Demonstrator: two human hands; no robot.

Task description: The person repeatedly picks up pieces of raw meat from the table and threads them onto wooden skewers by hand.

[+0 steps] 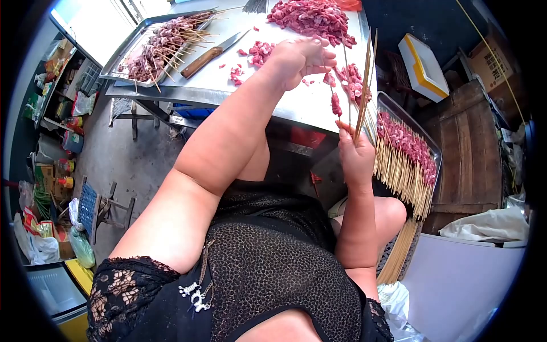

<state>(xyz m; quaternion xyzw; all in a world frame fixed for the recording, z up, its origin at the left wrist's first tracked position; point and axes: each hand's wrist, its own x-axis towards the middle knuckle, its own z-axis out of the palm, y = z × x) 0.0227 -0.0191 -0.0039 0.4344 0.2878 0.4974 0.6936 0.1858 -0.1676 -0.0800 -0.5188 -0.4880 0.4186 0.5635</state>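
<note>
My right hand (pixel 356 153) is closed around several bamboo skewers (pixel 365 85). One of them slants up to the left and carries a threaded piece of red meat (pixel 336 105). Above that, a smaller meat piece (pixel 329 78) sits by the fingertips of my left hand (pixel 303 58). The left fingers are curled in over the table, and their grip is partly hidden by the hand itself. Beside the skewers lies a small pile of cut meat (pixel 354 82). Another small pile (pixel 261 53) rests left of my left hand, and a large heap (pixel 313 21) lies beyond it.
On the metal table (pixel 302 108), a wooden-handled knife (pixel 212 56) lies near a tray (pixel 108 67) of finished skewers. A second tray (pixel 436 165) of meat skewers stands low at right, above a bundle of bare skewers (pixel 400 253). A small stool (pixel 102 208) stands on the floor at left.
</note>
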